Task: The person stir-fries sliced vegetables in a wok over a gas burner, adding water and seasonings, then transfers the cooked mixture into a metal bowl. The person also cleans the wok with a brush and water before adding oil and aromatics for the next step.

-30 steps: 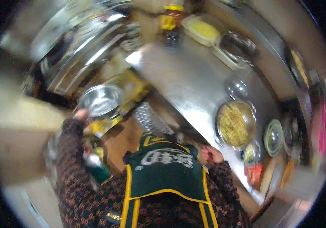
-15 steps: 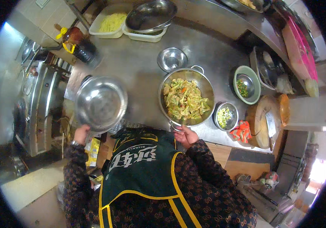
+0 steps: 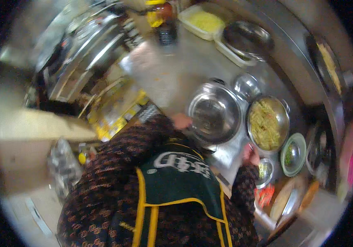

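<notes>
Over the stainless-steel table [image 3: 169,76], the steel basin [image 3: 214,112], rim gripped by the left hand [image 3: 180,121], has swung rightward beside the pan [image 3: 282,120] of cauliflower [image 3: 264,128], bringing both vessels together; whether the blurred right hand [image 3: 250,154] grasps anything is unclear.

Left of a pan of vegetable pieces [image 3: 284,123] on the counter [image 3: 193,61] is a basin [image 3: 214,113], with the left hand [image 3: 181,121] at its left rim. The right hand [image 3: 250,156] is by the pan's near side. A small bowl [image 3: 247,87] sits behind, between both vessels. A bowl of chopped greens [image 3: 303,146] stands right of the pan; nearer the person, a cleaver [image 3: 288,202] lies on a chopping board [image 3: 278,196]. Farther back, a bottle [image 3: 166,35] stands left of a tub of shreds [image 3: 188,29].
</notes>
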Demonstrator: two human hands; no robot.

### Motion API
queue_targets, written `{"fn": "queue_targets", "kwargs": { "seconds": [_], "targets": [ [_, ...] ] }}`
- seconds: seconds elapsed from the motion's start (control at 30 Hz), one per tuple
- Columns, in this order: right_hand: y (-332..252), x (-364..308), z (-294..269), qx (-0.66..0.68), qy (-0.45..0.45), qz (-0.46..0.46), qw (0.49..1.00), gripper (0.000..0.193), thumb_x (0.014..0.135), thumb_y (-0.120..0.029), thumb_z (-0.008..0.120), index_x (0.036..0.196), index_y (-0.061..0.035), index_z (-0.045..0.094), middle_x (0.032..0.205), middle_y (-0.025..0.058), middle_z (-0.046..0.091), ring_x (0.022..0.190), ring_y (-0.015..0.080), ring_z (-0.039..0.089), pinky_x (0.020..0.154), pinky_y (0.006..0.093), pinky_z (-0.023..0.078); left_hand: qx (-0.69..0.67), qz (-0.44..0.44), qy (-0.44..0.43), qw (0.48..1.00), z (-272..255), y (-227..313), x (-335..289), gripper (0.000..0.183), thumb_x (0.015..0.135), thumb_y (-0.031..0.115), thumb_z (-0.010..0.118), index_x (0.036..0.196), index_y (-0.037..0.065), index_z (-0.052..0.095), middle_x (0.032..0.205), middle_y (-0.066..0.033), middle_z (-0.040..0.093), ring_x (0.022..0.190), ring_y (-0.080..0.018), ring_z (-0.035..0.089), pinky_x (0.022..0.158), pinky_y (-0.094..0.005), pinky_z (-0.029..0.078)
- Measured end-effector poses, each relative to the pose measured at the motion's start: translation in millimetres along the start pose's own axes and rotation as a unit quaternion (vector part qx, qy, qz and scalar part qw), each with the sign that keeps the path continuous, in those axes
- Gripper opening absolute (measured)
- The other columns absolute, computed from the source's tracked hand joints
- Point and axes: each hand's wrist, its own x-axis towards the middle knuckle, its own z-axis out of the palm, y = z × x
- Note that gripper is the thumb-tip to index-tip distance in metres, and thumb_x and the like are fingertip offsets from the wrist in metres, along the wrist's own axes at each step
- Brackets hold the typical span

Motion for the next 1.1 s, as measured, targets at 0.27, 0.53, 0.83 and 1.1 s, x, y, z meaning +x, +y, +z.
{"fn": "queue_targets", "kwargs": {
  "seconds": [0.27,0.53,0.83,1.1],
  "targets": [
    [-22,-79,74,-0.222,-0.073,0.033,0.972,0.022,0.094,-0.023,0.059,0.108,-0.0065,0.058,0.09,0.0048,0.059,0.073,0.0164,0.055,0.061,0.0284,0.046,-0.223,-0.307,-0.095,0.92,-54,38,-52,0.035,0.089,0.04,0.059,0.099,0.009,0.07,0.095,-0.0096,0.071,0.084,-0.0299,0.068,0.073,-0.0437,0.053],
    [101,-153,277,-0.498,-0.283,0.022,0.82,0.021,0.095,-0.012,0.059,0.113,-0.0008,0.06,0.098,0.0118,0.066,0.074,0.0191,0.064,0.067,0.0308,0.052,-0.265,-0.371,0.182,0.871,-24,-77,-299,0.034,0.091,0.032,0.059,0.121,0.017,0.063,0.109,-0.0106,0.069,0.095,-0.0331,0.067,0.081,-0.0417,0.053],
    [368,-244,429,-0.661,-0.512,0.096,0.54,0.028,0.093,-0.01,0.065,0.119,0.0013,0.061,0.106,0.0051,0.067,0.098,0.0135,0.062,0.089,0.0275,0.049,-0.812,-0.228,0.508,0.176,44,-129,-594,0.033,0.092,0.026,0.042,0.106,0.001,0.058,0.092,-0.0162,0.068,0.076,-0.0333,0.067,0.075,-0.0459,0.058],
    [491,-301,596,-0.715,-0.56,0.04,0.417,0.032,0.093,-0.01,0.064,0.121,0.0026,0.06,0.106,0.0063,0.067,0.096,0.0125,0.062,0.085,0.0268,0.05,-0.552,-0.666,0.374,0.335,154,-141,-691,0.04,0.089,0.036,0.05,0.099,0.0,0.066,0.089,-0.0129,0.068,0.08,-0.0275,0.066,0.07,-0.0416,0.053]
  ]
}}
